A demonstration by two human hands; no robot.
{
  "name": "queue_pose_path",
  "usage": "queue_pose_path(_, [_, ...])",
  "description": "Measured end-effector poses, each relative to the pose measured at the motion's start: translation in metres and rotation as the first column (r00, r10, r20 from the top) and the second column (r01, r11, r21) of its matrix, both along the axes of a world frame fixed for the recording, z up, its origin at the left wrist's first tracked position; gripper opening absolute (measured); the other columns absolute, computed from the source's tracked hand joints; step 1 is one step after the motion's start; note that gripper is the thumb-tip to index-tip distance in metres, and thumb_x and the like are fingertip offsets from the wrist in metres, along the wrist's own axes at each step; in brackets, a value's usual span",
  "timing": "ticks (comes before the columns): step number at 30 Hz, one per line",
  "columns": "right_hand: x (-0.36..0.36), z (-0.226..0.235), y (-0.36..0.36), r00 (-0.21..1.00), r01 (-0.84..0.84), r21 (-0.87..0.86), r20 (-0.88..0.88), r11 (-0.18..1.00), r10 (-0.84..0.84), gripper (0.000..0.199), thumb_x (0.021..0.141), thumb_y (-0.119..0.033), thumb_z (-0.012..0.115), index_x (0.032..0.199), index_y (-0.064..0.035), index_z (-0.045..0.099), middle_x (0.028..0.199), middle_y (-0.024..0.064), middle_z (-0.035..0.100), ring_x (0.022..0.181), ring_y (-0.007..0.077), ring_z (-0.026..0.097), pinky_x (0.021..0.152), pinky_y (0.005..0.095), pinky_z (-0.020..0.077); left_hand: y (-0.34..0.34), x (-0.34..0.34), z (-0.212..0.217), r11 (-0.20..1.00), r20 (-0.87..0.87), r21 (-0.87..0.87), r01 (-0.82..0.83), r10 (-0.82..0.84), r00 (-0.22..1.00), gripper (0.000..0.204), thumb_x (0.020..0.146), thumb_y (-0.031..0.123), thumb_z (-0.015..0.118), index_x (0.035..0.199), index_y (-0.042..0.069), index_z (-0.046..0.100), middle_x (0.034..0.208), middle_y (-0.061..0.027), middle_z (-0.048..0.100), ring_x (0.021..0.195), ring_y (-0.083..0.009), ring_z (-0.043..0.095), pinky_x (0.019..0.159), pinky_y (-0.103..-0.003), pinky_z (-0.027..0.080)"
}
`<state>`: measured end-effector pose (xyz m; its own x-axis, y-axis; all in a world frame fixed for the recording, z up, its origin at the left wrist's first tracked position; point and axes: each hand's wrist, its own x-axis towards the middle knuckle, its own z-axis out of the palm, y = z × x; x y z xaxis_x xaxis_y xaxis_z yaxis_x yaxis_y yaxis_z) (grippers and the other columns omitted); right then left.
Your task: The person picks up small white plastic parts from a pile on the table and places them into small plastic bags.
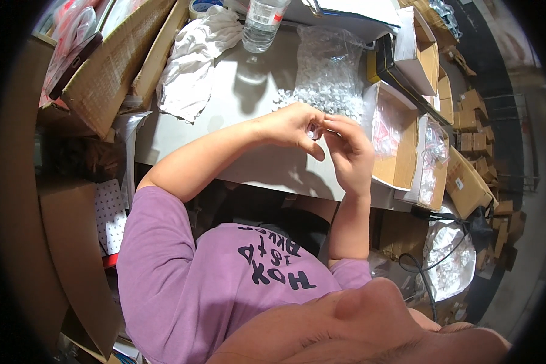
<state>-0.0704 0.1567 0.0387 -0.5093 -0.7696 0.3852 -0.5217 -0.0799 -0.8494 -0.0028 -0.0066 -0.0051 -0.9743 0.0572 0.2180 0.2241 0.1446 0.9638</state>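
Fingertips of left hand [291, 125] and right hand [350, 148] together above the desk [255, 167], around a small, clear-looking piece [313, 131], partly hidden; exact grip impossible to tell. Held close in, probably for a good view and fine finger control. Just beyond, a loose pile of small clear pieces [327, 103] by a plastic bag [327, 51], likely left loose for easy reach. To the right, a cardboard tray [400, 170] with small bags [384, 127], apparently handy for the right side. Farther off, a bottle [262, 33] beside a white cloth [191, 79], seemingly out of the way.

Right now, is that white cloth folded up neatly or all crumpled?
Crumpled: the white cloth lies in loose, uneven wrinkles on the table, with no neat folded layers showing.
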Motion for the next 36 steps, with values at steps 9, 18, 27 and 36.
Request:
queue_pose_path(9, [0.000,0.003,0.003,0.926,-0.014,0.199,-0.368,0.980,0.088,0.018,0.069,-0.007,0.072,0.087,-0.0076,0.068,0.110,0.0113,0.057,0.097,0.0280,0.055,0.082,0.0381,0.0456,0.000,0.002,-0.002,0.962,0.110,0.179,0.205,-0.227,0.968,0.048,0.063,0.033,0.086,0.087,0.002,0.059,0.082,-0.0024,0.058,0.077,-0.0102,0.052,0.065,-0.027,0.042])
queue_pose_path(18, [-0.010,0.006,0.014,0.958,0.158,0.129,-0.261,0.979,-0.120,0.009,0.074,0.001,0.071,0.080,-0.0013,0.065,0.081,0.0099,0.066,0.071,0.0205,0.063,0.064,0.0291,0.0504,-0.004,0.001,0.009,0.998,-0.096,-0.017,-0.068,0.066,0.993,0.037,0.075,0.027,0.076,0.101,0.004,0.062,0.095,-0.0037,0.062,0.086,-0.0152,0.056,0.072,-0.028,0.044])
queue_pose_path(27, [-0.008,-0.002,0.013,0.986,0.153,0.172,0.036,0.973,-0.161,0.013,0.078,-0.005,0.070,0.088,0.0012,0.064,0.076,0.0076,0.064,0.065,0.0108,0.059,0.060,0.0240,0.0471,-0.003,0.002,0.005,0.994,-0.188,-0.026,-0.109,0.102,0.977,0.012,0.079,0.011,0.066,0.080,0.000,0.063,0.081,-0.0065,0.064,0.077,-0.0149,0.060,0.070,-0.028,0.047])
queue_pose_path(36, [-0.016,-0.012,0.022,0.954,-0.064,0.233,0.298,0.970,-0.008,0.013,0.080,-0.009,0.064,0.076,-0.0004,0.055,0.071,0.0012,0.051,0.064,0.0078,0.046,0.058,0.0226,0.0379,0.001,0.000,0.005,0.998,-0.174,-0.029,-0.062,0.056,0.983,0.009,0.076,0.008,0.063,0.075,0.000,0.060,0.074,-0.0045,0.060,0.071,-0.0120,0.055,0.064,-0.025,0.044])
